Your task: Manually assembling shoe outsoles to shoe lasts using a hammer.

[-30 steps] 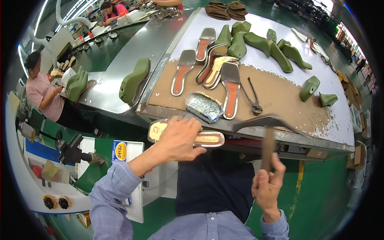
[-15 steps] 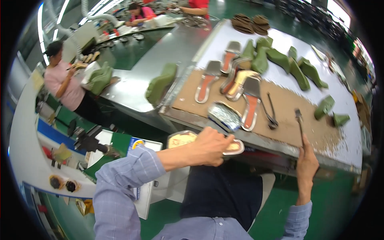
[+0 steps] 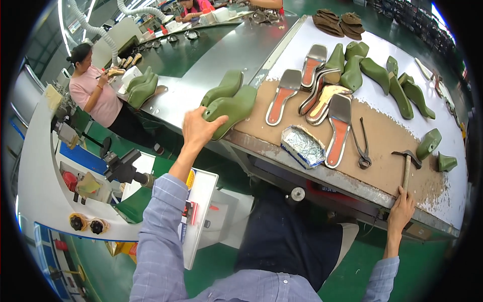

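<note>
Broad desk (image 3: 377,45), brown board and white surface. Left hand (image 3: 198,128), thumb spread, grips one end of a green last (image 3: 234,107) at the desk's left corner; it has left the front edge since half a second ago. Last smooth, curved. Right hand (image 3: 401,210) closed round hammer (image 3: 405,173) handle.

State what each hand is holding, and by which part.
The left hand holds a green shoe last by its left end; the right hand holds the hammer by the end of its handle.
</note>
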{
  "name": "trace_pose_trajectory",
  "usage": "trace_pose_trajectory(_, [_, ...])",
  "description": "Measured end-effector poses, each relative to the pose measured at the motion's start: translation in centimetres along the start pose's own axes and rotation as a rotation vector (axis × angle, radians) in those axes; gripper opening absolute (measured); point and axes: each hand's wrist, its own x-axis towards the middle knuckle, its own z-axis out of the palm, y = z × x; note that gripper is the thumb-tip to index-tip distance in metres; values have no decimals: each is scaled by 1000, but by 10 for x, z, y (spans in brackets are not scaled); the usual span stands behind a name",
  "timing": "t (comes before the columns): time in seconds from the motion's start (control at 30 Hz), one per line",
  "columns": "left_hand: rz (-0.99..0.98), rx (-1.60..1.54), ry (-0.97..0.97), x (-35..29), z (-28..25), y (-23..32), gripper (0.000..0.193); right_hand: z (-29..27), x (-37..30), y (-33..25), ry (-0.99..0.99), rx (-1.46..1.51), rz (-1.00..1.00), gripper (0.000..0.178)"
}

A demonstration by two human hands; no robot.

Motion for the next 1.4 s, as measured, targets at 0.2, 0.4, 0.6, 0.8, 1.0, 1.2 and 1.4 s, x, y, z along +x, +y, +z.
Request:
trace_pose_trajectory(0.2, [234,114,115,21,24,-21,58,6,0,8,48,-25,-32,29])
trace_pose_trajectory(0.4, [188,2,393,87,51,-65,58,-8,-6,8,-12,26,19,27])
trace_pose_trajectory(0.6, [-453,577,445,158,5,-220,65,-12,7,-25,97,43,-16,25])
trace_pose_trajectory(0.8, [304,364,240,174,58,-101,48,-25,3,-13,68,-49,22,29])
trace_pose_trajectory(1.0, [303,-356,-269,75,149,67,62,-50,31,-25,-161,269,198,45])
trace_pose_trajectory(1.2, [6,-678,-517,96,140,46,30,6,131,55,148,504,668,88])
trace_pose_trajectory(1.4, [-211,-1178,-131,33,66,37,39,39,200,68,100,523,748,76])
